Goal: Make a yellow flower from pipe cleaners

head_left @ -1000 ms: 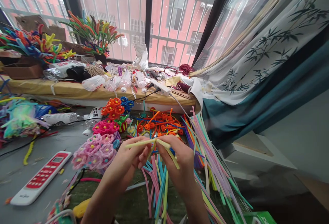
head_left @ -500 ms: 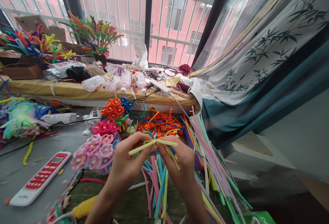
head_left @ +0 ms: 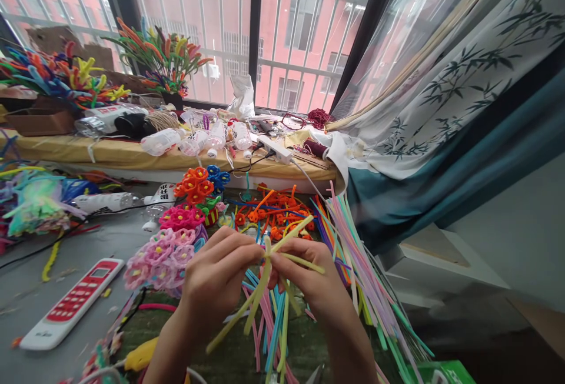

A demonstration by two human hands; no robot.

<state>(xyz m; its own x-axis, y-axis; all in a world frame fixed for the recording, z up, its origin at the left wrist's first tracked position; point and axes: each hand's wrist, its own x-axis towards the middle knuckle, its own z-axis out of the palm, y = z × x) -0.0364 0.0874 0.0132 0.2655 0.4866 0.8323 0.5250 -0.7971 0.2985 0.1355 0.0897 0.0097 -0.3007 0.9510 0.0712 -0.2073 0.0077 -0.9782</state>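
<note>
You pinch pale-yellow pipe cleaners where they cross.
Your left hand and right hand grip them above the desk; one end points toward its far right corner, two long ends slant leftward toward you.

hands: 2 | remote control: 1 | power strip: 1 | white-labelled table bottles: 2

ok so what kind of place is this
Probably a home craft corner by a window: there are fuzzy pink flowers, a loose bundle of pastel stems and the yellow stems being handled.
</note>
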